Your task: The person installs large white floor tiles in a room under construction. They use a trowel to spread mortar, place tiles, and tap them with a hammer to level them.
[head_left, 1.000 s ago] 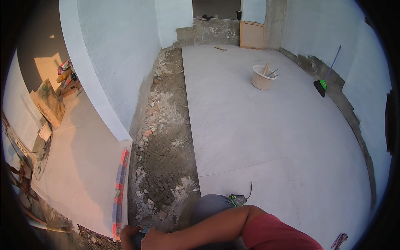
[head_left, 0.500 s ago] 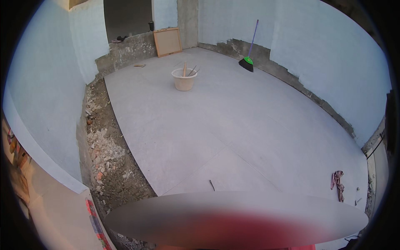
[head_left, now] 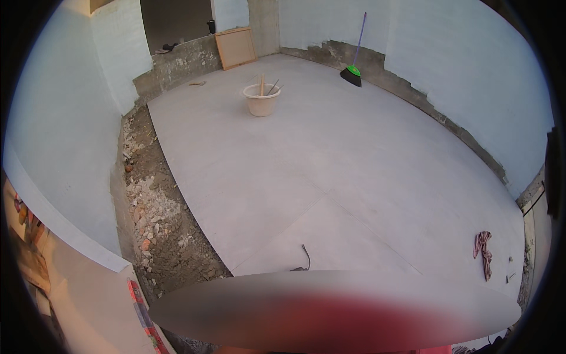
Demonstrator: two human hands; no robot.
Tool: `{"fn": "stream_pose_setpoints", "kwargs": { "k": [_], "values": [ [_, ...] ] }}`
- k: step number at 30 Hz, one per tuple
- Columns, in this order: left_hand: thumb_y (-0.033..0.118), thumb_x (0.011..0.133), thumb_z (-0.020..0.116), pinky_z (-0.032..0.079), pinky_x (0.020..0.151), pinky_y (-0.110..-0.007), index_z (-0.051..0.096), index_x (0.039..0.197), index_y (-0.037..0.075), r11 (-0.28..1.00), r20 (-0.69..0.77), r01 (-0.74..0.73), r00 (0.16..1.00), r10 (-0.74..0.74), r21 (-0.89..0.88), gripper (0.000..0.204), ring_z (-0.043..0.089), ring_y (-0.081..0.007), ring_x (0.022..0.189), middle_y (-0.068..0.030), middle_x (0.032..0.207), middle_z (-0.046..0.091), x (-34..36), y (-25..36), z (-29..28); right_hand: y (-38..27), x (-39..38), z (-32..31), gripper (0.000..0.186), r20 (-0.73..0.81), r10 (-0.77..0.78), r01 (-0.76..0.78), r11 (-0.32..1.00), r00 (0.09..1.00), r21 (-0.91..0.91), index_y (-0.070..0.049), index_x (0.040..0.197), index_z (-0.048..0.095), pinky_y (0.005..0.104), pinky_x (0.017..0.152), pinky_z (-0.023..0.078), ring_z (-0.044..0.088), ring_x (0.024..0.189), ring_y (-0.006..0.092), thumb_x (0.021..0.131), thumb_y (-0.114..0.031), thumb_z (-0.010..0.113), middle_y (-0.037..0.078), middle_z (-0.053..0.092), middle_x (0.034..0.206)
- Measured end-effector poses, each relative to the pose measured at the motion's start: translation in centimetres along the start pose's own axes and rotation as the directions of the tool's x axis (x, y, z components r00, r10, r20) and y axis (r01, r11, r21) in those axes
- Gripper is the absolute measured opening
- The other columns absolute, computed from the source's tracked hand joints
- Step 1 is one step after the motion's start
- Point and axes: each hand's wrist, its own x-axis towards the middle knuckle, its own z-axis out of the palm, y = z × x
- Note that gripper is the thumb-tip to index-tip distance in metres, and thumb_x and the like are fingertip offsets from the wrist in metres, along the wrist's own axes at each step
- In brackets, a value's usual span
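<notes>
Neither of my hands shows; a blurred oval with grey and red in it covers the bottom of the view. Just above that oval, a thin dark curved piece like a cord [head_left: 306,255] lies on the grey tiled floor [head_left: 283,159]. Farther off, a whitish bucket [head_left: 262,107] stands upright with a wooden handle and thin rods sticking out of it. Toward the right edge lies a crumpled, reddish patterned cloth [head_left: 484,255], with a few small bits beside it.
A strip of soil and rubble [head_left: 150,212] runs along the left wall. Against the far right wall leans a broom [head_left: 352,73] with black bristles and a purple handle. A wood-framed panel [head_left: 236,48] rests by the doorway. A low ledge [head_left: 76,236] bends along the left.
My view has tilted slightly downward, so the bucket, broom and panel sit higher in the picture. More of the dark cord-like piece now shows above the blurred oval.
</notes>
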Motion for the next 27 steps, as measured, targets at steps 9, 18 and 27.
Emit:
{"fn": "stream_pose_setpoints", "kwargs": {
  "k": [9, 18, 27],
  "values": [
    [0.069, 0.07, 0.068, 0.044, 0.102, -0.043, 0.068, 0.111, -0.005, 0.997, 0.062, 0.065, 0.996, -0.062, -0.04, 0.085, 0.058, -0.0376, 0.119, -0.0279, 0.12, 0.063, -1.4, -4.5, 2.6, -0.2, 1.0, 0.0, 0.027, 0.201, 0.018, -0.01, 0.999, 0.979, -0.038, -0.007, 0.1, 0.074, 0.0506, 0.078, 0.052, 0.066, 0.093, 0.0366, 0.086, -0.025, 0.061, 0.017, 0.071, 0.096],
    [0.071, 0.073, 0.064, 0.026, 0.107, -0.067, 0.059, 0.132, 0.01, 0.994, 0.324, 0.083, 0.941, -0.101, 0.069, 0.085, 0.025, -0.0526, 0.139, -0.0302, 0.148, 0.033, 0.6, -16.6, 11.6, -2.3, -1.0, -2.9, 0.016, 0.126, 0.035, -0.032, 0.999, 0.991, -0.028, -0.001, 0.088, 0.066, 0.047, 0.074, 0.051, 0.069, 0.084, 0.0338, 0.084, -0.012, 0.055, 0.017, 0.068, 0.09],
    [0.07, 0.07, 0.068, 0.031, 0.108, -0.064, 0.053, 0.138, 0.008, 0.971, 0.096, 0.202, 0.977, -0.191, -0.125, 0.094, 0.027, -0.0584, 0.136, -0.0288, 0.155, 0.023, -8.9, -11.1, 7.3, -3.2, -1.2, -1.7, 0.017, 0.16, 0.014, 0.011, 0.989, 0.987, -0.151, -0.002, 0.093, 0.063, 0.0453, 0.073, 0.053, 0.069, 0.082, 0.0347, 0.087, -0.012, 0.052, 0.018, 0.067, 0.09]
  ]
}}
